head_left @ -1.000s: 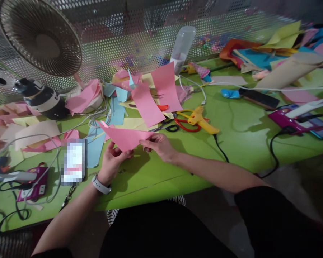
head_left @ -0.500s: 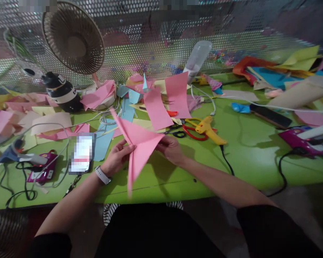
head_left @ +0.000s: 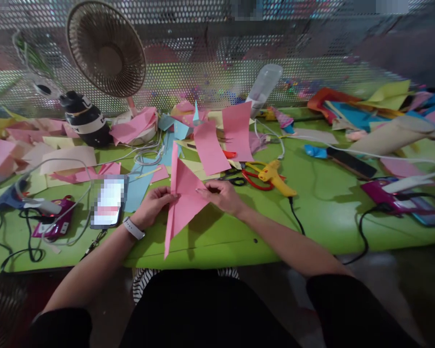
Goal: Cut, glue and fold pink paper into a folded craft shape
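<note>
A pink folded paper (head_left: 188,195), roughly triangular with a narrow folded strip down its left edge, is held up over the green table (head_left: 217,246). My left hand (head_left: 156,203) pinches the strip near its middle. At the paper's right corner, my right hand (head_left: 223,195) has its fingers and thumb closed on it. Two pink sheets (head_left: 212,147) stand curved behind the paper. To the right of them lies a yellow glue gun (head_left: 277,178), next to red-handled scissors (head_left: 255,178) and black-handled scissors (head_left: 237,181).
A lit phone (head_left: 109,200) lies left of my left hand. Behind are a fan (head_left: 108,58), a black bottle (head_left: 85,121) and a clear bottle (head_left: 264,87). Purple power strips (head_left: 379,195) with cables lie at both sides. Paper scraps (head_left: 67,159) cover the left.
The pink paper has turned so its folded strip stands closer to upright. My right hand has moved slightly left, and its grip on the corner looks shifted. The camera view has moved a little.
</note>
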`<control>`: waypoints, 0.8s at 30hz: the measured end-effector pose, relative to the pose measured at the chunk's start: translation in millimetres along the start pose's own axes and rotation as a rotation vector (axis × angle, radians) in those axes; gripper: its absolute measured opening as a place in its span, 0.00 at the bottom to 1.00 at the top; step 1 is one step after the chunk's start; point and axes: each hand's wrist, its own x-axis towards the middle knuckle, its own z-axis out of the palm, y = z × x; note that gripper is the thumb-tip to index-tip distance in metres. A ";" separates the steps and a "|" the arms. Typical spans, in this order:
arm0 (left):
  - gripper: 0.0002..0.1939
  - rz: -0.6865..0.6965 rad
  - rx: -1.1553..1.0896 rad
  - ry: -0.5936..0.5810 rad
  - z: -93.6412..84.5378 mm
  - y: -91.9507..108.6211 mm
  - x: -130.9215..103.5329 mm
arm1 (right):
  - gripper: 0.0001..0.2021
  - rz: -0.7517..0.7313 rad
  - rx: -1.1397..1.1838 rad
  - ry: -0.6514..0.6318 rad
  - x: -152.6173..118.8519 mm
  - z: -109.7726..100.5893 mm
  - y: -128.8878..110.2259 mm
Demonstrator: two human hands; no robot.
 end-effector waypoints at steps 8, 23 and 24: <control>0.25 -0.111 -0.013 -0.081 -2.5 21.8 -2.9 | 0.25 0.055 0.055 0.197 14.1 2.4 6.1; 0.14 -0.176 0.061 0.061 -30.1 18.5 4.1 | 0.13 0.172 -1.223 0.078 -5.4 -86.2 6.2; 0.14 -0.163 0.059 0.063 -30.7 18.1 3.5 | 0.12 0.192 -1.239 0.029 -5.1 -86.6 4.3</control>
